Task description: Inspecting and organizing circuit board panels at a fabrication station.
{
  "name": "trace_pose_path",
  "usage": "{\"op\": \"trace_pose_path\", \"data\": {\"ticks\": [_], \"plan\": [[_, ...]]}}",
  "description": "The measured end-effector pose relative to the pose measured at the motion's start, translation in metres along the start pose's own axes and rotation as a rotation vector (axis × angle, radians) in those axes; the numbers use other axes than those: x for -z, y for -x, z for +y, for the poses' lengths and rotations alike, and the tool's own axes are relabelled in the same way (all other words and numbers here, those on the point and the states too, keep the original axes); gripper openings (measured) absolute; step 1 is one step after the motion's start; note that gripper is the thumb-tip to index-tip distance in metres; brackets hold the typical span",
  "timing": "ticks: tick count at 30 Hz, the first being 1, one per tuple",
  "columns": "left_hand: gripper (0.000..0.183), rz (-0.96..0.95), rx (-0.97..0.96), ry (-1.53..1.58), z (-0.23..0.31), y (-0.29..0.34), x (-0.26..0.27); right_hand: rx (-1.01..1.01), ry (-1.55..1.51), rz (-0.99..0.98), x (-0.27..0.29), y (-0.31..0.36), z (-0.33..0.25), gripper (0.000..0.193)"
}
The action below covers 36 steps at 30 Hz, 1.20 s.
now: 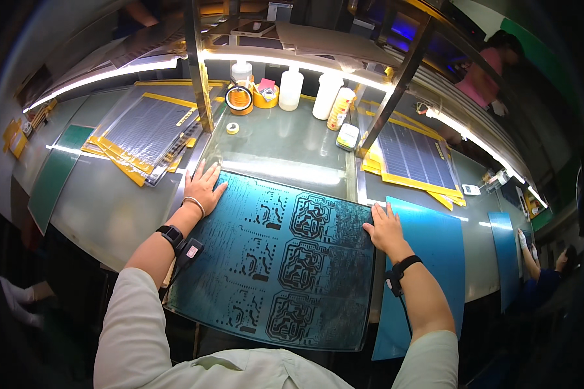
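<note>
Head view: a blue patterned board (274,259) lies toward six o'clock, between the left hand (203,188), fingers spread at its ten-thirty corner, and the right hand (387,228), thumb splayed at its two-o'clock edge. Its long axis seems nine-to-three; neither hand looks clearly nearer.

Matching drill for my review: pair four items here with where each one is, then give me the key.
1. Left hand
2. Right hand
3. Green sheet
4. Small tape roll

A. At the patterned blue panel's upper right corner
B. On the bench, beyond the panel
C. At the panel's upper left corner
D. Far left, away from the panel

Pairs: 1-C, 2-A, 3-D, 4-B
</note>
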State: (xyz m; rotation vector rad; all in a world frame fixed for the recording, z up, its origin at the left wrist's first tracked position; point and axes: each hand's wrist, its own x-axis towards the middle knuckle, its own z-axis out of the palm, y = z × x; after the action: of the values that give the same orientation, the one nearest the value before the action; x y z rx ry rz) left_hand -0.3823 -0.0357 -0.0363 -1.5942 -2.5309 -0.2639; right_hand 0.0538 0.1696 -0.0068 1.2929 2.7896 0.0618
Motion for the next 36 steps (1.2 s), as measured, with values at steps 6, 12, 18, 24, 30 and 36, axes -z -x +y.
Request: {"op": "trace_pose_path", "data": {"ticks": [6,12,18,24,30,36], "plan": [[0.069,-0.162,0.112,0.018,0.008,0.002,0.004,0.051,0.151,0.004,0.003,-0.010,-0.006,0.060],[0.072,-0.130,0.146,0.032,0.027,0.000,0.006,-0.106,-0.068,0.076,-0.007,0.032,-0.009,0.061],[0.075,-0.131,0.208,0.006,0.017,0.007,0.007,0.075,-0.079,0.060,0.012,0.204,-0.061,0.067],[0.071,-0.164,0.227,-0.087,0.004,0.048,0.011,0.014,-0.091,0.002,0.036,0.307,-0.112,0.058],[0.069,0.113,0.161,-0.052,-0.004,0.244,0.056,-0.623,-0.949,0.187,0.002,0.329,-0.118,0.037],[0.043,-0.033,0.729,0.476,-0.001,0.329,0.073,-0.807,-1.956,0.090,-0.034,0.317,-0.089,0.026]]}}
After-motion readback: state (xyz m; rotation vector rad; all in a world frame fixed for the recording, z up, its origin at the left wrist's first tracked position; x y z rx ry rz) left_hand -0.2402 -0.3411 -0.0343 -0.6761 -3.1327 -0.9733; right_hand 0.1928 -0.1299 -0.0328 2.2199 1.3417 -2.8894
